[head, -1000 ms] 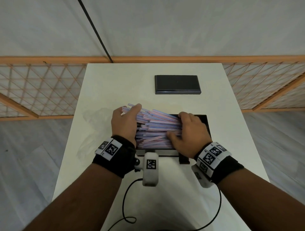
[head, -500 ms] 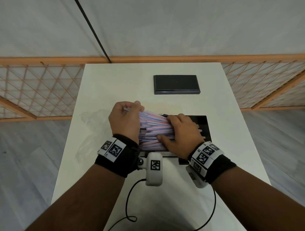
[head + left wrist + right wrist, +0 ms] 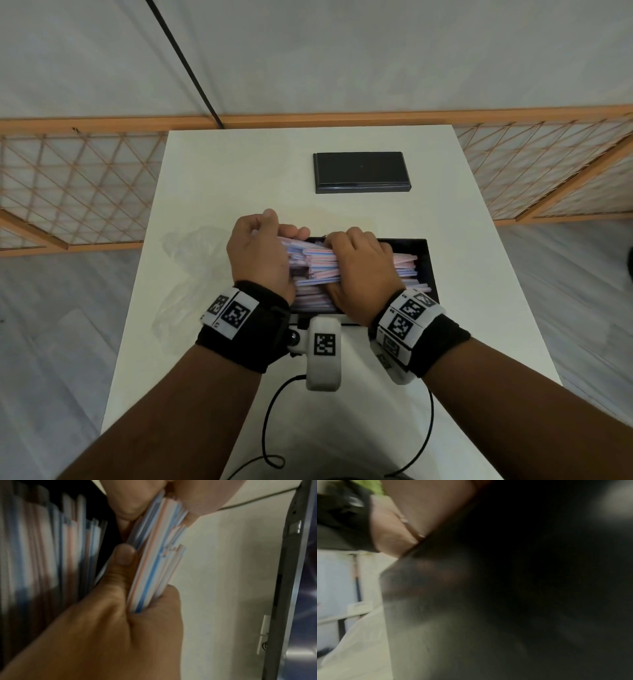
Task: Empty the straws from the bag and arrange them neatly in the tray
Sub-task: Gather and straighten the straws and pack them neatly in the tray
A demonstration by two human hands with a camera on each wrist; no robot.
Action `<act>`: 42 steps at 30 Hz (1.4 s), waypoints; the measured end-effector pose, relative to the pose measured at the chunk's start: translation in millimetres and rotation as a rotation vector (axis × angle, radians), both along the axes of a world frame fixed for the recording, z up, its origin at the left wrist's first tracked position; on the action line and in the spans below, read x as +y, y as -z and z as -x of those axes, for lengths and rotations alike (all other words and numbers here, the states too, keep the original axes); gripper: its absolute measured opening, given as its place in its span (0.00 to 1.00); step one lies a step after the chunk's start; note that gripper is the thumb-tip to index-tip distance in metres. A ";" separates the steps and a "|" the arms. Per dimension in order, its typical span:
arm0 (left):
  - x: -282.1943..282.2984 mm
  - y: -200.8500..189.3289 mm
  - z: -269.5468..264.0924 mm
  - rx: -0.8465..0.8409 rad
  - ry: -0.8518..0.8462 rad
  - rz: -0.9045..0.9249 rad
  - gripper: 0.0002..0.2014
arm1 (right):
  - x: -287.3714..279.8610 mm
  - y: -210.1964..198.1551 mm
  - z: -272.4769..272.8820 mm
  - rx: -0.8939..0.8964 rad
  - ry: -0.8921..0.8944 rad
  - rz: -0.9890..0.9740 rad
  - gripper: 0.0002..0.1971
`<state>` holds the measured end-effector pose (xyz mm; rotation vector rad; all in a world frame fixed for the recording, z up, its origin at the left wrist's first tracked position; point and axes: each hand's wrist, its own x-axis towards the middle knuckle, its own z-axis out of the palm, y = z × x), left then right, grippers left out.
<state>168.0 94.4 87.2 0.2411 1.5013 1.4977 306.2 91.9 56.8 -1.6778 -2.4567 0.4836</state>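
Over the tray (image 3: 425, 263), we are gripping a bundle of straws (image 3: 317, 265) with our left hand (image 3: 260, 255) and right hand (image 3: 359, 265), its long axis running left-right along the tray beneath.

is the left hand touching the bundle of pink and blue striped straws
Touching. The left wrist view shows the left hand gripping the bundle of pink and blue striped straws, thumb and fingers curled round it.

Left hand (image 3: 260, 253) fingers (image 3: 125, 555) curled, gripping; right hand (image 3: 359, 270) curled, gripping beside it; wrists close.
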 end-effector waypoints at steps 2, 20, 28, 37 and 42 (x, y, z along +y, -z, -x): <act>-1.7 -1.5 5.6 0.005 -0.015 -0.004 0.08 | -3.5 -0.5 5.3 0.000 0.001 -0.075 0.27; 2.0 19.1 16.8 0.194 0.048 0.012 0.07 | 3.1 13.1 -23.9 -0.120 0.038 0.224 0.44; -9.8 18.2 8.3 0.324 0.020 -0.073 0.12 | 6.0 8.2 -11.8 -0.106 0.011 0.255 0.33; -15.6 19.4 11.2 0.518 0.221 -0.076 0.11 | -7.5 0.7 -10.5 -0.184 0.005 0.126 0.46; -21.0 13.7 20.1 0.784 0.233 -0.136 0.24 | -8.0 2.7 -15.0 -0.183 0.005 0.231 0.56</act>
